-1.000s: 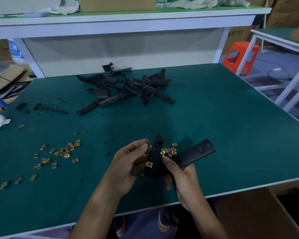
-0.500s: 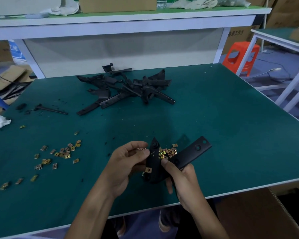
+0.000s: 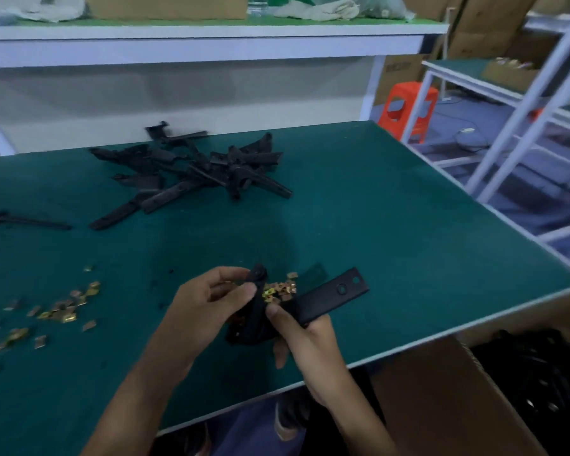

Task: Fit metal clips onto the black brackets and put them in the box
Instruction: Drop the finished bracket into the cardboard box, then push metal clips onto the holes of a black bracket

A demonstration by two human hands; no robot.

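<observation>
A black L-shaped bracket [image 3: 329, 296] is held above the near edge of the green table [image 3: 392, 232]. My right hand [image 3: 305, 340] grips it at the bend, thumb on top. My left hand [image 3: 208, 304] pinches the bracket's upright arm near its tip. A small heap of brass clips [image 3: 282, 287] lies on the table just behind the bracket. More brass clips [image 3: 63, 309] are scattered at the left. A pile of black brackets [image 3: 195, 169] sits at the back of the table. The cardboard box [image 3: 458, 399] stands open below the table's right front corner, with dark parts inside.
A single black bracket [image 3: 27, 222] lies apart at the far left. An orange stool [image 3: 408, 110] and white shelf frames [image 3: 520, 126] stand to the right of the table. A raised white shelf [image 3: 211, 37] runs behind it.
The view has swung to the right, bringing the box into sight. My left fingers have closed further onto the bracket's upright arm; the bracket has tilted slightly.
</observation>
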